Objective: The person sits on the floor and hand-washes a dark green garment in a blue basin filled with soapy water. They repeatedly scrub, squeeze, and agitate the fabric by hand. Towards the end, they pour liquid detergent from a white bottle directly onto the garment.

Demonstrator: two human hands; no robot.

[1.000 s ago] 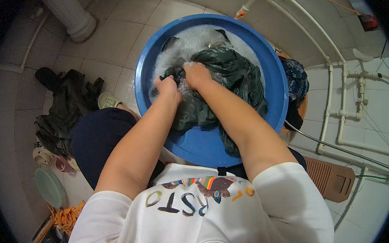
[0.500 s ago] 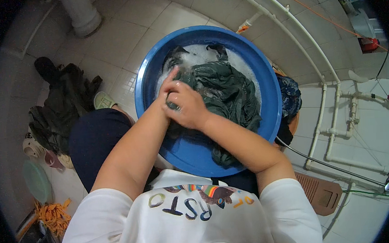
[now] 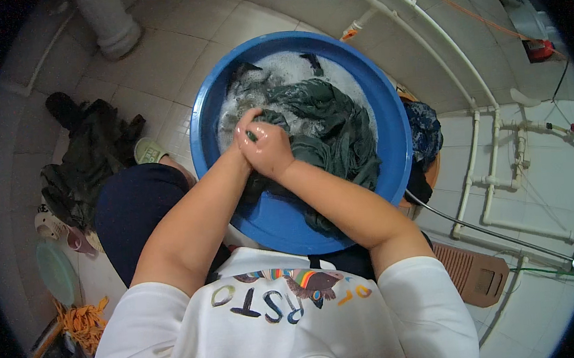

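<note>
The two hands, a second ago set side by side and apart in the foam, are now pressed together a little left of the frame's centre. The right hand (image 3: 272,152) wraps over the left hand (image 3: 242,137), its fingers curled, with a scrap of the dark green garment (image 3: 343,125) showing between them. One digit of the left hand sticks out toward the top of the frame; how the rest of it grips, I cannot tell, since the right hand covers it.

The bulk of the garment lies sodden in the blue plastic washbasin (image 3: 277,223), from the centre of the frame across to the basin's right side, with soapsuds (image 3: 286,69) banked along the upper part. The cloth also seems to lie lower and looser than half a second ago (the camera has shifted slightly too, so I'd not press that).

For the washing, I judge the change means that one bunch is being rubbed or squeezed between the palms. The brown washboard (image 3: 473,272), at lower right, is untouched.
</note>
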